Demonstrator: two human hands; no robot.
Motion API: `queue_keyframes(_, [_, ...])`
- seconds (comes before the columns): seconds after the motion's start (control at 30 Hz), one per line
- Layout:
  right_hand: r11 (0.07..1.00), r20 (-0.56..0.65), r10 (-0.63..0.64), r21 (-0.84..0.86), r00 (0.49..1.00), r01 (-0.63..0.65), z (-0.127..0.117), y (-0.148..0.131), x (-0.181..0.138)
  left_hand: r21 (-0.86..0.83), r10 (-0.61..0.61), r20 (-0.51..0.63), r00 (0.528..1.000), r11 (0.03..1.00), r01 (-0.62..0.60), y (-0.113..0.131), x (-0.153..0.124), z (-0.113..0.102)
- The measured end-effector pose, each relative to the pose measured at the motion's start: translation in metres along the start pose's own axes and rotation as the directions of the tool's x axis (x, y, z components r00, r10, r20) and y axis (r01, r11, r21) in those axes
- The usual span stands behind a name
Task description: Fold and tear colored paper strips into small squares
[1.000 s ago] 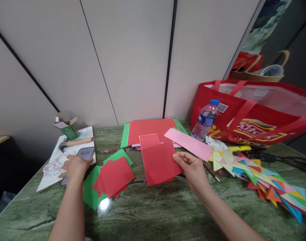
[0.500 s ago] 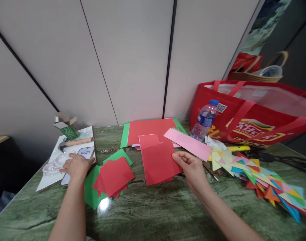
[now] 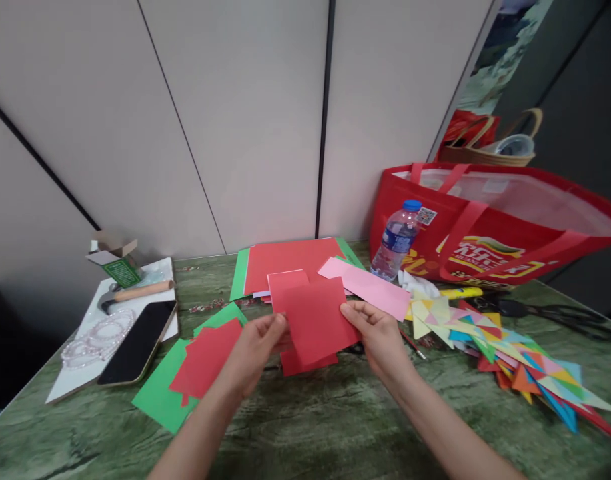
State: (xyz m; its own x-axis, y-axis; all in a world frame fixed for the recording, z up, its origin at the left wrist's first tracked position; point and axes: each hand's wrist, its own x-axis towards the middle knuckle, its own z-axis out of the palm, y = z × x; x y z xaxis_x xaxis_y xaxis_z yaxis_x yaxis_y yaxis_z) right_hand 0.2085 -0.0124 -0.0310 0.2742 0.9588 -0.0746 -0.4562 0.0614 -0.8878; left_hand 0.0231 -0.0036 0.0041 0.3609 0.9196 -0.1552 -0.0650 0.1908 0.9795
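1. The red paper square (image 3: 319, 313) is held up left of the water bottle (image 3: 396, 243) and nearer the wearer; the left hand (image 3: 258, 347) has its fingers clamped on one side edge, the right hand (image 3: 380, 333) has its fingers clamped on the opposite one.
2. To handle it well, pinch lightly, close to the edges; keep both hands level and the sheet barely taut; paper this thin would probably crease under an uneven pull.
3. More red paper (image 3: 288, 281) shows beyond the square, also left of the bottle; feel that only one sheet is pinched (same-coloured layers are easily confused).
4. Half a second ago the left hand was over the smartphone (image 3: 140, 343), well left of the bottle; now it grips the square; the phone's lit clock has gone dark; the right hand keeps its edge.
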Motion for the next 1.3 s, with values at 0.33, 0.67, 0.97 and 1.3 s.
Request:
queue_keyframes(0.33, [0.994,-0.027,0.105,-0.003,0.994,-0.105,0.002,0.003,0.000,-0.169,-0.148,0.067,0.987,0.973,0.158,-0.007,-0.002,0.011])
queue_keyframes(0.67, [0.996,-0.067,0.088,0.007,0.994,-0.088,-0.003,0.005,0.005,-0.163,-0.220,0.198,0.955,0.954,0.253,-0.009,-0.002,0.011])
queue_keyframes(0.97, [0.998,-0.038,0.058,0.020,0.998,-0.058,-0.003,0.006,0.005,-0.166,-0.206,0.166,0.964,0.958,0.233,-0.013,-0.003,0.010])
queue_keyframes(1.3, [0.999,-0.037,0.030,0.028,0.999,-0.029,-0.001,0.009,0.003,-0.245,-0.113,0.108,0.988,0.960,0.136,-0.009,-0.002,0.014])
